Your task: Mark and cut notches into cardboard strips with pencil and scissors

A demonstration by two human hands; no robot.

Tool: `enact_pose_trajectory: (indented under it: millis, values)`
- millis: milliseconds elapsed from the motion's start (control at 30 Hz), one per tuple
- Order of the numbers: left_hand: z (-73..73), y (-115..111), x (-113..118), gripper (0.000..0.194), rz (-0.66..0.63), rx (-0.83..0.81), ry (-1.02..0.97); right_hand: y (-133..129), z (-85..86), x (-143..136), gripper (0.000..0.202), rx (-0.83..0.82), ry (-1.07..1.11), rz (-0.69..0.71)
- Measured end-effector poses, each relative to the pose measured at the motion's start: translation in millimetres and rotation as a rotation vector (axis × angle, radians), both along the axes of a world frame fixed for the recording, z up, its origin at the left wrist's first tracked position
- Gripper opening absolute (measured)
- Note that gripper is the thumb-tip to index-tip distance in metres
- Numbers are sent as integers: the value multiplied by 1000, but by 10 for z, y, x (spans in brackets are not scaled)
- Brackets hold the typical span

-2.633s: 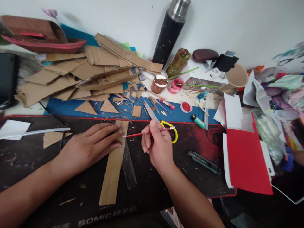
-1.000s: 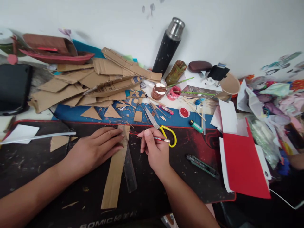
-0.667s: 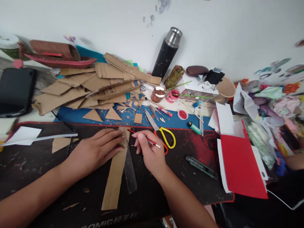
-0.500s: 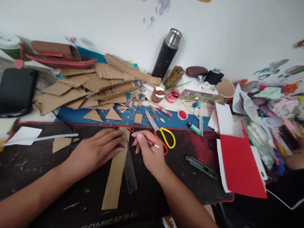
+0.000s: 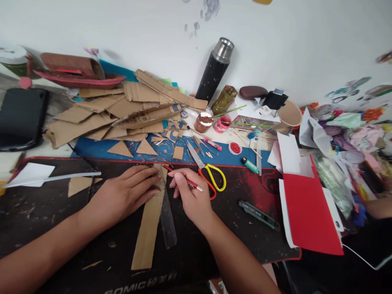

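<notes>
A cardboard strip (image 5: 145, 234) runs from near the mat's (image 5: 196, 253) front edge toward its far edge, a clear ruler (image 5: 168, 224) overlapping it. The left hand (image 5: 122, 194) lies flat on both, fingers together; the right hand (image 5: 194, 200) pinches a red pencil (image 5: 194, 185), its tip by the strip's far end. Scissors (image 5: 201, 164) straddle the mat's far edge.

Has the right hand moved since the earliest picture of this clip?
Yes. Judged against the scissors lying on the desk mat, the right hand has shifted left, toward the cardboard strip.
</notes>
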State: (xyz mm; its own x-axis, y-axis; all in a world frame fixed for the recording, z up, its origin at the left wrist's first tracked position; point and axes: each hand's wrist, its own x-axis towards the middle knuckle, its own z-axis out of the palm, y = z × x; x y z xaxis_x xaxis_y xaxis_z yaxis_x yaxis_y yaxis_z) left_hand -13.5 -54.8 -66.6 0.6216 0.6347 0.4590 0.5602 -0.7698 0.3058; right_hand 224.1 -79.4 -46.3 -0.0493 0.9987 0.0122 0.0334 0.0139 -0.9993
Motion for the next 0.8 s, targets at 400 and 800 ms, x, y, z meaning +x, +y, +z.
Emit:
enact_pose_trajectory:
  millis: [400,800]
  values:
    - [3,6,2,26,16,34,25,-13,36,24,32,54,-150,68]
    - [2,6,6,25,32,-9,0,-47,100,85,44,105,-347,84]
